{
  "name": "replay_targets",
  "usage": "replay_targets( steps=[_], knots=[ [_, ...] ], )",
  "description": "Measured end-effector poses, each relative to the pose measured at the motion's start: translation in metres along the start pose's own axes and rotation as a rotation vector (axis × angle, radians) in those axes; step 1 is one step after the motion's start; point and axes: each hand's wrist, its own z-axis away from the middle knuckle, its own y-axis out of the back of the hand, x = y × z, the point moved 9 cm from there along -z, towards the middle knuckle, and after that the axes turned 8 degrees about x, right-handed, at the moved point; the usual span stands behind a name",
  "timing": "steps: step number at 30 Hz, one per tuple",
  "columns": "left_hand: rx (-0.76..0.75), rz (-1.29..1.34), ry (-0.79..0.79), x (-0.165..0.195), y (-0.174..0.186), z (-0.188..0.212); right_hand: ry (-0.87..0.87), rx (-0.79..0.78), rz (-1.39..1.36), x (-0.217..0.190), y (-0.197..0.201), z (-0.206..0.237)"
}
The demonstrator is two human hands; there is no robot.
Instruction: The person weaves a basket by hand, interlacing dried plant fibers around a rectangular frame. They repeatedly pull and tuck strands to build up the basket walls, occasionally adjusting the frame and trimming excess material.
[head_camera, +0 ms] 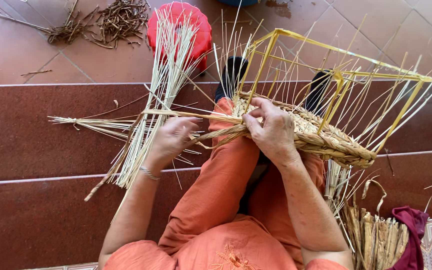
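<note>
A half-woven straw basket (326, 142) with a yellow rectangular frame (346, 75) and many upright straw stakes rests tilted on my lap, over orange trousers. My right hand (271, 131) presses on the basket's woven rim and pinches the weave where a twisted straw strand enters it. My left hand (172, 141) grips that twisted strand (211, 136) a little to the left, fingers curled around it. A bundle of loose pale straws (156, 100) lies under and behind my left hand.
I sit on dark red steps (41, 150) above a tiled floor. A red stool (180, 25) stands behind the straw bundle. Dry twigs (111, 20) lie at the top left. Bundled dried leaves (376, 235) and a maroon cloth (413, 235) lie at the lower right.
</note>
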Motion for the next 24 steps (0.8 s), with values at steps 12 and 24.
replay_targets(
  steps=[12, 24],
  knots=[
    [-0.024, -0.557, -0.802, 0.07, -0.028, 0.022, -0.086, -0.046, -0.096, 0.007, -0.017, 0.0],
    [0.245, -0.797, -0.777, 0.1, -0.036, -0.033, -0.036, -0.011, -0.031, 0.005, -0.015, -0.002]
  ],
)
